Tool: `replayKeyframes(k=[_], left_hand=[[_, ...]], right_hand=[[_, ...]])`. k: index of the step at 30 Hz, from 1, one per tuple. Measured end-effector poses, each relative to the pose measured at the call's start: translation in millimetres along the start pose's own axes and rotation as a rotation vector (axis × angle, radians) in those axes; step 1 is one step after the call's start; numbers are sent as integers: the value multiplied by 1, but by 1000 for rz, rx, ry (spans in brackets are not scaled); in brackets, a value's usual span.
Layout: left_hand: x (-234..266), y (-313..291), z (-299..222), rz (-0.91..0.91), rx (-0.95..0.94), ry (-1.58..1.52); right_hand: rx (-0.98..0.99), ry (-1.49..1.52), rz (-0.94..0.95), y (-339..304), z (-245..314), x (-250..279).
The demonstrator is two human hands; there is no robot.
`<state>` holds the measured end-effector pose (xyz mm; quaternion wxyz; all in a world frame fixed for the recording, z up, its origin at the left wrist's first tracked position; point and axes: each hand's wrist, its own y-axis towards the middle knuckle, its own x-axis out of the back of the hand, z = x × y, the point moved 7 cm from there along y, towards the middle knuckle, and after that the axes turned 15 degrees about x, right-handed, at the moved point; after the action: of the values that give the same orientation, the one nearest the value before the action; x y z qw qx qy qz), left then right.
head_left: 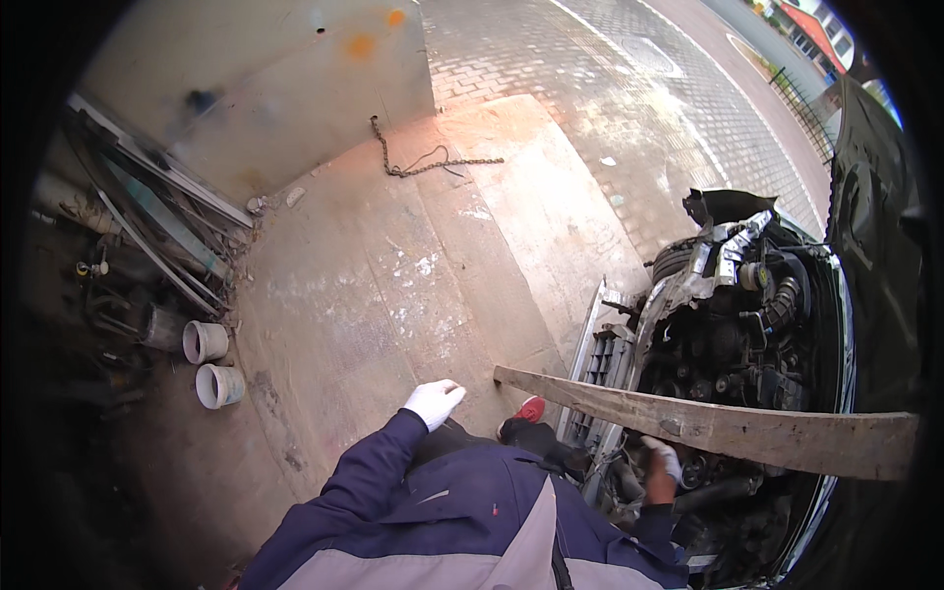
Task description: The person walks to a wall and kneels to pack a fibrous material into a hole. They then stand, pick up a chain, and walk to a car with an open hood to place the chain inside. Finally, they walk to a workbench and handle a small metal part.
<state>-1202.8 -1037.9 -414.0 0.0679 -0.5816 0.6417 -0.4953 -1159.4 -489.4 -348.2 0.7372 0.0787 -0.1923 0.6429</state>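
Observation:
My left hand (pixel 435 404), in a white glove, hangs over the floor in front of my body. Its fingers lie loosely extended and nothing shows in them. My right hand (pixel 665 458), gloved with the wrist bare, is in the open engine bay (pixel 718 339) of a car. It sits just below a long, worn wooden plank (pixel 688 417) that crosses the bay from over the floor to the raised hood. Some fingers point toward the plank's lower edge; whether they touch it or grip anything, I cannot tell.
A loose metal bar and radiator part (pixel 597 369) stand at the car's front. Two white buckets (pixel 220 386) are at left, below metal strips (pixel 157 211). A chain (pixel 398 169) lies on the floor by a large metal panel (pixel 265 88). The hood (pixel 875 256) stands raised at right.

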Motion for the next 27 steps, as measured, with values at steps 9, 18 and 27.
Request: replayKeyframes(k=[9,18,27], left_hand=[[86,-104,-53,295,-545,150],[163,-120,25,-399,-461,-47],[200,-105,126,-721,-6,-287]], right_hand=[[126,457,680,-8,200,-343],[300,461,1224,-47,312,-528],[362,466,1565,-87,319,-637]])
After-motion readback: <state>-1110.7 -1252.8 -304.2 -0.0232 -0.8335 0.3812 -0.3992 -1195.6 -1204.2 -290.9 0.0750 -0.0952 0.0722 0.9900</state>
